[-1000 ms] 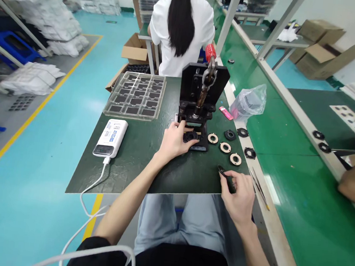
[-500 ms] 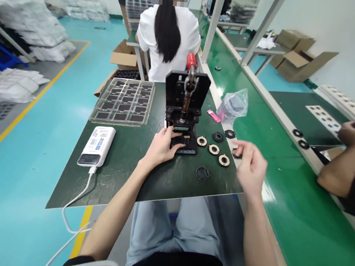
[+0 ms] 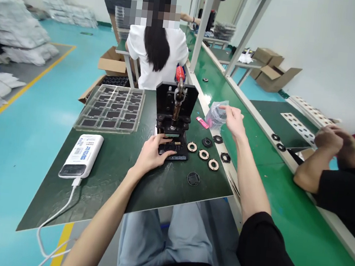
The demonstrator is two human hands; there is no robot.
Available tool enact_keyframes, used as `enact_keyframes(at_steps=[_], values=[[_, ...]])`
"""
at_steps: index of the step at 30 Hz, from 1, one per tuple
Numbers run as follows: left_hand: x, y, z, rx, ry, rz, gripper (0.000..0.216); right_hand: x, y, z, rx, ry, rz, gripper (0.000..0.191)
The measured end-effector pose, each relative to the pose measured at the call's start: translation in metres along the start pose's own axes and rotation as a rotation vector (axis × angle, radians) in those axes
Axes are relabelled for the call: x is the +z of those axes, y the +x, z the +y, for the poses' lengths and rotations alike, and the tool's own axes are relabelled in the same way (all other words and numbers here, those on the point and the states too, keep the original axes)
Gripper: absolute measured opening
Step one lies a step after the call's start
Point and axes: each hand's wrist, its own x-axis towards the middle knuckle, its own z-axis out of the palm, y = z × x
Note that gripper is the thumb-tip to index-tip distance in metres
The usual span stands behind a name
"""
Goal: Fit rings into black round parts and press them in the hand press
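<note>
My left hand (image 3: 152, 153) rests on the base of a small black hand press (image 3: 174, 107) and its fingers pinch a black ring part (image 3: 170, 147) seated there. My right hand (image 3: 234, 118) is raised, fingers spread and empty, beside a clear plastic bag (image 3: 214, 113) of dark parts. Three tan rings (image 3: 203, 154) and several black rings (image 3: 207, 142) lie to the right of the press. A single black round part (image 3: 193, 178) lies near the front edge of the dark green mat (image 3: 116, 173).
A clear tray of dark parts (image 3: 112, 109) sits at the back left and a white power bank (image 3: 81, 155) with its cable at the left. A pink item (image 3: 202, 122) lies behind the rings. Another person's arms (image 3: 323, 165) rest across the green conveyor; someone in white sits ahead.
My right hand set a black round part down near the front edge, then rose and reached back right to the plastic bag. My left hand stayed on the press base.
</note>
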Motion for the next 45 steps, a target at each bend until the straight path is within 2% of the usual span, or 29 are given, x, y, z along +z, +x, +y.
enact_keyframes(at_steps=[5,13,19,22,29,36,41,45], values=[[0.001,-0.003,-0.001,0.011,0.011,0.002,0.037,-0.004,0.005,0.005,-0.025,0.038,-0.059,0.064],[0.003,-0.006,-0.002,0.014,0.043,-0.005,0.039,0.001,0.005,-0.002,-0.026,0.09,-0.046,0.071],[0.002,-0.007,-0.001,0.018,0.056,-0.011,0.038,-0.002,-0.005,-0.001,-0.138,-0.028,0.065,0.061],[0.002,-0.007,0.0,0.01,0.056,-0.018,0.038,-0.008,-0.002,-0.001,-0.159,-0.013,0.104,0.053],[0.002,-0.007,0.0,0.017,0.056,-0.014,0.037,-0.018,-0.001,0.0,-0.117,0.019,0.013,0.038],[0.002,-0.008,0.0,0.012,0.061,-0.02,0.037,-0.018,-0.016,-0.007,-0.172,-0.021,0.109,0.021],[0.002,-0.008,0.001,0.019,0.06,-0.02,0.038,-0.026,-0.028,-0.009,-0.169,-0.018,0.188,0.026],[0.002,-0.008,0.001,0.022,0.067,-0.02,0.037,-0.038,-0.027,-0.022,-0.14,0.018,0.267,0.034]])
